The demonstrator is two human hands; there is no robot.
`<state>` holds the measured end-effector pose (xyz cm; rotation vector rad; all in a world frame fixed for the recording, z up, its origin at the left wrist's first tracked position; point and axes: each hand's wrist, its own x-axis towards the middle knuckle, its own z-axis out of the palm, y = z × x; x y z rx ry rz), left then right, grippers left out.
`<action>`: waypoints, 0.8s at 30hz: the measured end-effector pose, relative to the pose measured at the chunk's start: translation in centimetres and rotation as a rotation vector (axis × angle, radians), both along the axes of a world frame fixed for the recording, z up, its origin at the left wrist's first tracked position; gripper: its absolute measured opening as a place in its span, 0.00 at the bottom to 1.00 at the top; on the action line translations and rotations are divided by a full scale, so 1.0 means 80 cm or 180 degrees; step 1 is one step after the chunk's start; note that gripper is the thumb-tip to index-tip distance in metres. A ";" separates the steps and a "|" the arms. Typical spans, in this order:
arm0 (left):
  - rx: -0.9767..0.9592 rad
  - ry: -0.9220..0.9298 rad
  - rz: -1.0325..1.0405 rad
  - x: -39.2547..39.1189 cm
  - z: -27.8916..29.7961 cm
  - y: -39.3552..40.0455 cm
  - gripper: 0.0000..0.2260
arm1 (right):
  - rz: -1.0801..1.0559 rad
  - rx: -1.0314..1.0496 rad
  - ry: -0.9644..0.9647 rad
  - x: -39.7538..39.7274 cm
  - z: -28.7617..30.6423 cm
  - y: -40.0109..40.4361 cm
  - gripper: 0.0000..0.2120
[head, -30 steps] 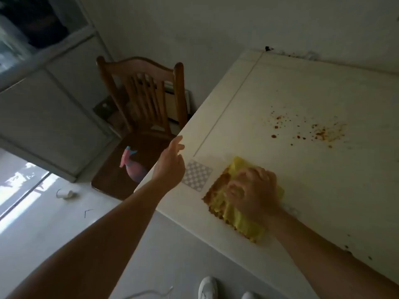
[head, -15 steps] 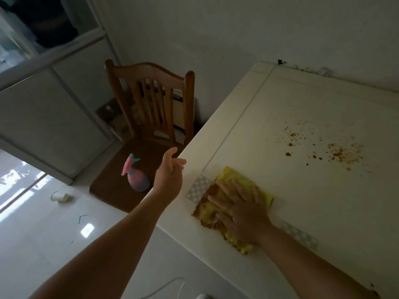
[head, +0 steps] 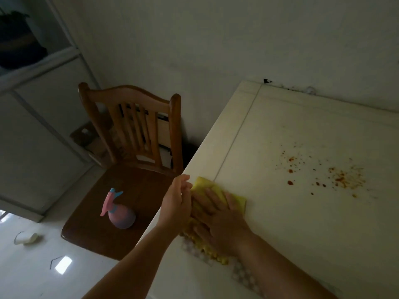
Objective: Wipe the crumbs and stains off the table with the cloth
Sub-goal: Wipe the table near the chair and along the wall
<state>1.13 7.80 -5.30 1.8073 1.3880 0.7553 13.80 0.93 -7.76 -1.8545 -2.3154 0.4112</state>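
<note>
A yellow cloth (head: 239, 200) lies at the left edge of the cream table (head: 302, 244). My right hand (head: 218, 219) presses flat on the cloth with fingers spread, covering most of it. My left hand (head: 177, 203) is cupped just off the table's edge, beside the cloth and touching my right fingers, and it holds nothing. A patch of reddish-brown crumbs and stains (head: 343, 178) is scattered on the table to the right of the cloth, well apart from it.
A wooden chair (head: 133, 126) stands left of the table, with a pink and purple spray bottle (head: 121, 212) on its seat. A checkered strip (head: 244, 277) lies on the table under my right forearm. Dark specks (head: 267, 81) sit at the far edge by the wall.
My right hand has slid the cloth left to the table's edge. My left hand has moved in from above the chair to the edge beside the cloth.
</note>
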 end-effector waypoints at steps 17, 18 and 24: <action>0.0348 0.1240 -0.0287 0.162 -0.022 0.080 0.35 | -0.0858 -0.0280 -0.0216 0.160 0.004 0.156 0.32; 0.0308 0.1304 -0.0207 0.167 -0.023 0.085 0.36 | -0.0904 -0.0264 -0.0235 0.170 0.002 0.167 0.31; 0.0324 0.1461 -0.0238 0.243 -0.025 0.122 0.37 | -0.1012 -0.0294 -0.0299 0.237 -0.006 0.246 0.22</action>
